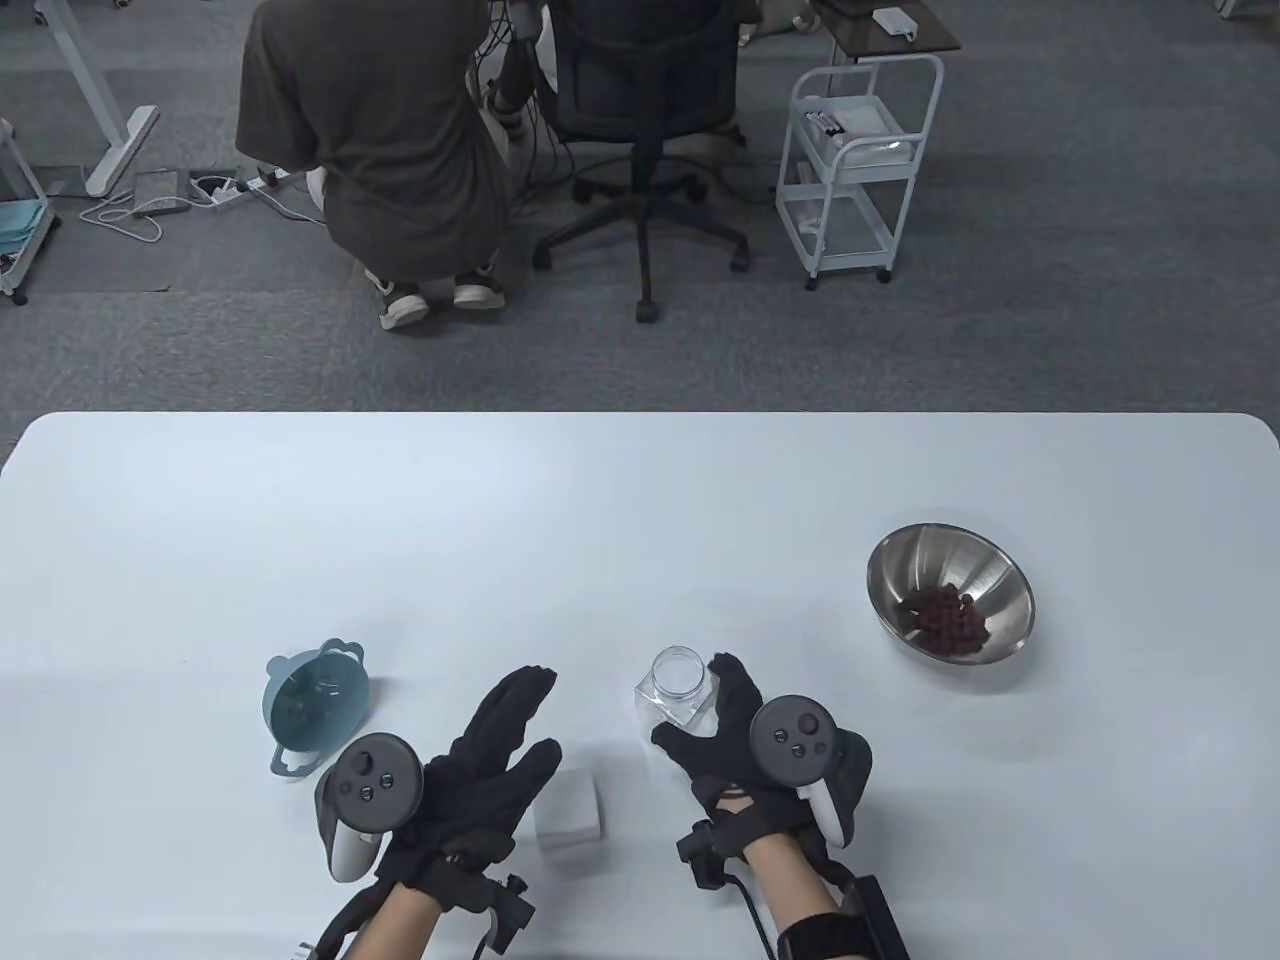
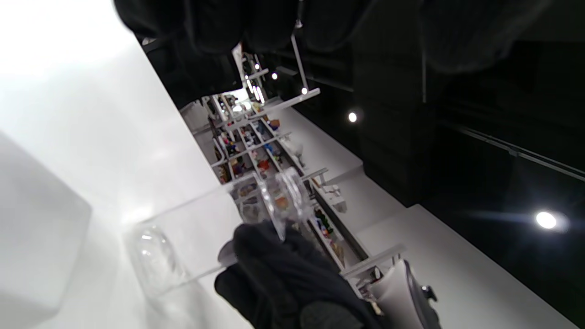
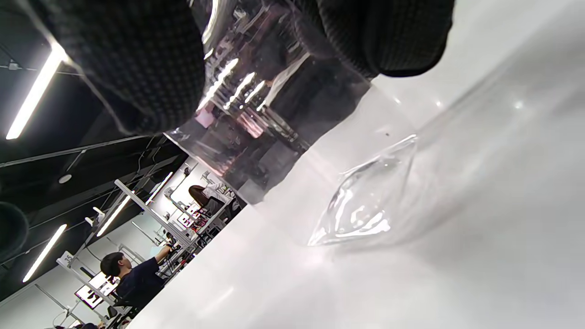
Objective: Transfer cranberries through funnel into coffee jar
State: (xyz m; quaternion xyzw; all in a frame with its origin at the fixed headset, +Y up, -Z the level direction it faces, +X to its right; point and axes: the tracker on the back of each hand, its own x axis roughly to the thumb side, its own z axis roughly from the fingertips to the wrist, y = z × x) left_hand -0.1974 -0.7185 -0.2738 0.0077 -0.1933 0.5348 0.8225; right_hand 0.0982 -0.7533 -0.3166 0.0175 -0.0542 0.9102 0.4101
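Right hand [image 1: 745, 735] grips the open coffee jar [image 1: 678, 690] near centre; left hand [image 1: 480, 770] hovers open-fingered, holding nothing. Keep the jar upright and steady, fetch the blue funnel [image 1: 315, 705] at left, then the far-right bowl [image 1: 890, 580] of cranberries [image 1: 945, 615].

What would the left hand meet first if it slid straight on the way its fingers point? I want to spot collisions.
Likely nothing: the left hand points between funnel and jar.
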